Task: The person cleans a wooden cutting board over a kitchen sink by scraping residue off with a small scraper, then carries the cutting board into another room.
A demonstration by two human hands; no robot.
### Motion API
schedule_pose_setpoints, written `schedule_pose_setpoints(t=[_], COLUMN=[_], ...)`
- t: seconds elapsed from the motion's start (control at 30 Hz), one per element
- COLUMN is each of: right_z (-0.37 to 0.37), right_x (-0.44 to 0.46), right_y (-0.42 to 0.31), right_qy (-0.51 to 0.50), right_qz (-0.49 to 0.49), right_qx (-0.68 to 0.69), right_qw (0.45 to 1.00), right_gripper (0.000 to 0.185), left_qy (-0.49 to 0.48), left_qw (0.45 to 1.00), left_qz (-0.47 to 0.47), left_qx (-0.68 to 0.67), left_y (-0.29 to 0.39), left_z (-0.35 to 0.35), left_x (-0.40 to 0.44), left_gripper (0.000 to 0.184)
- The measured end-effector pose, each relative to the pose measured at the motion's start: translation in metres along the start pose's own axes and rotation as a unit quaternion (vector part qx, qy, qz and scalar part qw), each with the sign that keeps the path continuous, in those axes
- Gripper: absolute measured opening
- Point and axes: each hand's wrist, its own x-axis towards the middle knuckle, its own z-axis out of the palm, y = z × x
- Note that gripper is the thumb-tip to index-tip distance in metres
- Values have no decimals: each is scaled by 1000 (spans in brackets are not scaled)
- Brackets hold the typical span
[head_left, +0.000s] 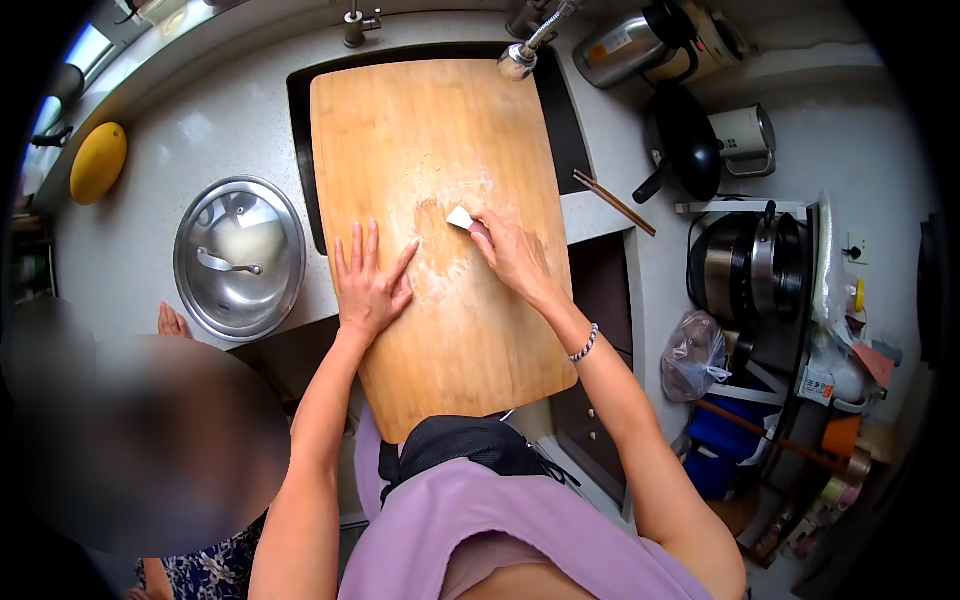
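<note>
A large wooden board [460,340] lies across the sink, with white floury residue and a darker damp patch near its middle. My left hand [370,290] rests flat on the board's left side, fingers spread, holding nothing. In my right hand [508,252] is a small white scraper [460,217], gripped between thumb and fingers, its edge at the floury patch. Left of the board stands a steel bowl [240,322] under a clear lid with a metal handle; something pale and rounded shows through the lid.
Another person's hand [173,321] is at the counter's left edge, below a yellow melon [98,163]. A faucet head [517,62] hangs over the board's top. Chopsticks [614,203], a black pan [684,145] and a steel kettle [622,48] are on the right.
</note>
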Motion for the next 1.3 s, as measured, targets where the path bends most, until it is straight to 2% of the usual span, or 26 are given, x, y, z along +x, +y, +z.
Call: schedule_pose_setpoints(t=[0.13,0.33,0.5,0.63,0.7,0.9,1.3], right_z=[-6,-8,-12,-11,-11,-10,-22], right_x=[-14,-18,1,15,23,48,75], right_y=[-2,27,28,37,45,49,40], right_qy=[41,17,25,42,3,9,-102], right_qz=[10,0,-66,-110,-122,-199,-295], right_qx=[-13,-23,-128,-103,-152,-156,-208], right_qw=[999,1000,989,988,981,968,927], right_gripper=[22,22,19,19,15,5,4], left_qy=[-2,3,-15,-30,-36,-45,-34], left_qw=[1000,1000,1000,999,999,999,999], left_qz=[3,0,-6,-9,-11,-17,-16], left_qx=[2,-15,8,13,14,17,10], left_y=[1,3,5,5,6,7,6], left_z=[2,-1,-1,-2,-4,-5,-2], left_x=[0,1,2,3,4,6,5], left_gripper=[59,57,56,58,59,60,55])
